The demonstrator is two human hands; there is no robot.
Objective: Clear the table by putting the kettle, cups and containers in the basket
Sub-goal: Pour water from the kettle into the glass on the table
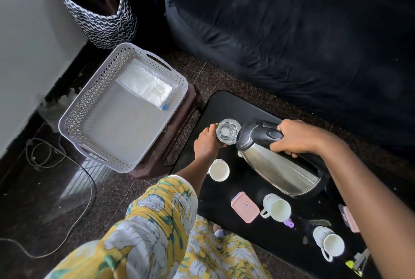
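Dark floor, grey basket (pixel 74 110) on a brown stool at left, plastic packet (pixel 147 87) inside. Left hand (pixel 207 144) wrapped round a clear glass (pixel 228 131) on the black table (pixel 224 103). Right hand (pixel 296 137) gripping the tilted kettle (pixel 278 166) by its handle, cups (pixel 219 170) below.

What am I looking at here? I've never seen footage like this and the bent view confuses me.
This is one picture from a wide-angle camera worn on a person's head, looking down at their own hands. No machine is involved. The right hand grips the handle of a steel kettle, tilted toward a glass that the left hand holds. On the black table stand three white cups and a pink container. To the left, a grey basket sits on a brown stool, with a flat packet inside.
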